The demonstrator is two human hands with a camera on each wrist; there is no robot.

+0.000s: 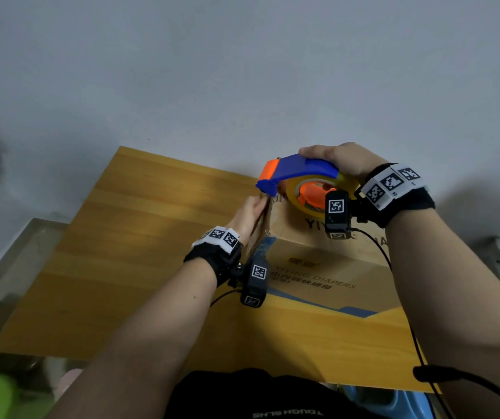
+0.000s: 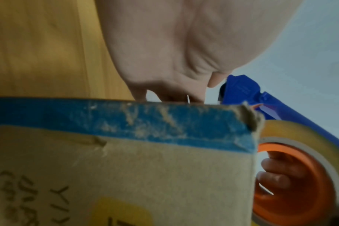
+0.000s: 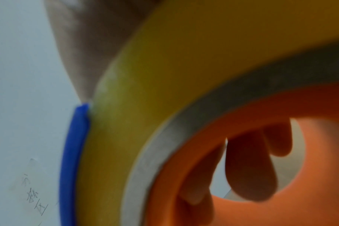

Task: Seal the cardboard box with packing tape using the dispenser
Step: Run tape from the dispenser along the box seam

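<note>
Bracing the brown printed cardboard box (image 1: 327, 267) on the wooden tabletop (image 1: 121, 252), our left hand (image 1: 248, 217) gripped its far-left edge; our right hand (image 1: 342, 160) held the blue-orange tape dispenser (image 1: 297, 173) there. Risk we judged: tape skewing if the box slid.

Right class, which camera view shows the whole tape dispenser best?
The head view: the blue and orange tape dispenser shows whole, held by the right hand over the cardboard box. The left wrist view catches only its nose and part of the roll; the right wrist view is a blurred close-up.
</note>
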